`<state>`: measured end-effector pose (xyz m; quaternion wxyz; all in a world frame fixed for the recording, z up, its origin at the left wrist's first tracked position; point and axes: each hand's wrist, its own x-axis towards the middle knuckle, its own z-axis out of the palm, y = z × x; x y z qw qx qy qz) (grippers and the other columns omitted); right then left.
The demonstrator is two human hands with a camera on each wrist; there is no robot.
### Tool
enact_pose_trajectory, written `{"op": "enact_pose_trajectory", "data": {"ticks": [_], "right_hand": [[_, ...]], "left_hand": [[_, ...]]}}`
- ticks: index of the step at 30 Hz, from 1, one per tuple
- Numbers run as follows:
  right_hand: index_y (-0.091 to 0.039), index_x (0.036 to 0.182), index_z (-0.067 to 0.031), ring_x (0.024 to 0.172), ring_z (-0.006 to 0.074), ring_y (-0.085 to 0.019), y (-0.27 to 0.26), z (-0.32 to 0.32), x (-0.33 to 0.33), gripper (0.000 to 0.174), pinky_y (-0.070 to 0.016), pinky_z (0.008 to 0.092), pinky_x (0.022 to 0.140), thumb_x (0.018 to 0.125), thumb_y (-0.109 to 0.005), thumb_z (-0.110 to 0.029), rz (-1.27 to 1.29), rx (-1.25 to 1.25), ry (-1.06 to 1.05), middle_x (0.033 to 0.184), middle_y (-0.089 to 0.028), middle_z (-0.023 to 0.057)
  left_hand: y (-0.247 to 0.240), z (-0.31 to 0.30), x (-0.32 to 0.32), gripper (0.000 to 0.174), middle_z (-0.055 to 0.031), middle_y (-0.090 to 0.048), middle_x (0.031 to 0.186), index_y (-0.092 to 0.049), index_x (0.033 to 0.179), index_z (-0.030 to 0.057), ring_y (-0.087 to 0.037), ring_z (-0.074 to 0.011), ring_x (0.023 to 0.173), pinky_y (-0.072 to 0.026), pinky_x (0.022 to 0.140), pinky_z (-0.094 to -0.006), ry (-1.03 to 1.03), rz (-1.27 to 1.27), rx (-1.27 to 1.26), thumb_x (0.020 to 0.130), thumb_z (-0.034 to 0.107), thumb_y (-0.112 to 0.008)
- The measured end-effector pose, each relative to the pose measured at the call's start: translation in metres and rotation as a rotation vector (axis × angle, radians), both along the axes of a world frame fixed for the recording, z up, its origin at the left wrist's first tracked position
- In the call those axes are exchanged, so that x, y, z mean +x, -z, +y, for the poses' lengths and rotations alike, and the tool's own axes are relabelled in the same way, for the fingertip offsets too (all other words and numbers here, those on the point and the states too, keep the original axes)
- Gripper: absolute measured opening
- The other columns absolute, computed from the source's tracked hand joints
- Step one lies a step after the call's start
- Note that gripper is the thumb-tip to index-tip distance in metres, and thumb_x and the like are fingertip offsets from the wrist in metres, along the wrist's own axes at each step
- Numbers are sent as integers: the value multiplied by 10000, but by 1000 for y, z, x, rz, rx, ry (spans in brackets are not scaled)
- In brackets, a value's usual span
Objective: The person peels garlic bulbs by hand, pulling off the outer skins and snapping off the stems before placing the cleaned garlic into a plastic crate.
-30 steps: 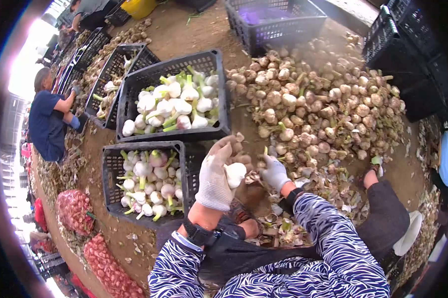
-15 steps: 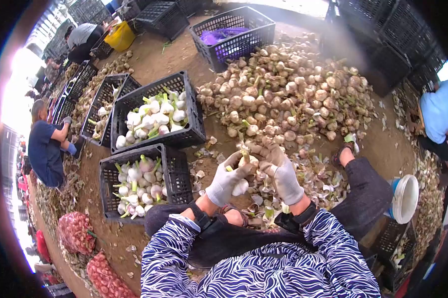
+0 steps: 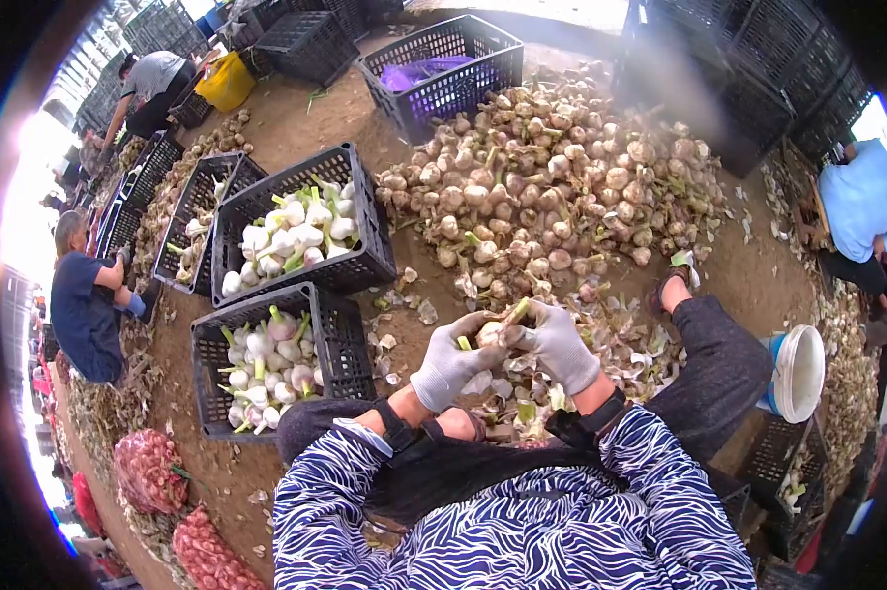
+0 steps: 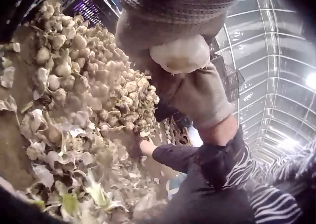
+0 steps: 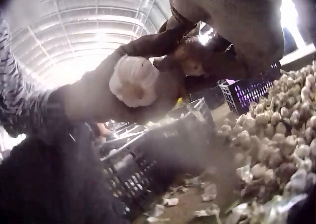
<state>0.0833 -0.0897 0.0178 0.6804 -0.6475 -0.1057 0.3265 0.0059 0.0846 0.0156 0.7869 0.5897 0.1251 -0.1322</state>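
Gloved, my left hand holds two garlic bulbs. One is a clean white bulb tucked against the palm, its cut green stem poking out between the fingers in the head view. The other, a rougher brownish bulb, sits at the fingertips with its stem tilted up to the right. From the other side my gloved right hand pinches this brownish bulb near the stem. Both hands meet in front of my lap, over scattered skins. In the left wrist view the white bulb shows between the two gloves.
Unpeeled garlic is heaped ahead. Two black crates of white bulbs, the near crate and the far crate, stand to the left. Loose skins litter the ground. A white bucket is at right; other people sit around.
My right hand has come in from the pile's edge at the right to meet the left. A brownish bulb is now between them, its stem turned up. The head view has shifted.
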Motion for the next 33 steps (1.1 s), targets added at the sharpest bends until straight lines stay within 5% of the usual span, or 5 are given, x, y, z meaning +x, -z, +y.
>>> {"op": "enact_pose_trajectory", "data": {"ticks": [5,12,17,25,33], "right_hand": [[-623,1188,30,842,131,-657,21,-18,7,327,-553,253,730,890,-670,-97,432,353,32,1003,-675,79],[-641,1150,34,808,83,-619,-7,-11,5,291,-509,234,704,911,-655,-131,-99,-17,31,968,-681,30],[-667,1024,11,790,59,-574,-11,4,5,303,-485,242,707,886,-715,-254,-80,-78,19,896,-673,11],[-616,1124,35,868,177,-673,3,-8,8,262,-583,335,763,924,-640,-133,437,512,-26,1016,-673,92],[-647,1116,7,876,121,-637,-19,-12,15,280,-506,248,749,840,-600,-8,-189,-45,-104,997,-678,42]], "left_hand": [[10,7,8,525,-72,-642,1056,-515,1287,-55,-631,-120,878,-539,749,-260,-66,-4,-71,840,139,-712],[11,9,9,597,-70,-642,1064,-529,1271,-44,-631,-128,883,-536,767,-268,-87,-84,-4,818,253,-779],[9,2,3,616,-64,-639,1109,-545,1253,-52,-603,-122,980,-499,857,-265,-30,-105,2,806,290,-794],[-8,13,2,750,-89,-638,1116,-517,1288,-49,-627,-143,973,-545,801,-284,0,-36,-240,800,469,-753],[11,2,4,591,-71,-644,1104,-570,1237,-7,-603,-126,984,-500,869,-273,-101,-188,16,766,247,-822]]}}
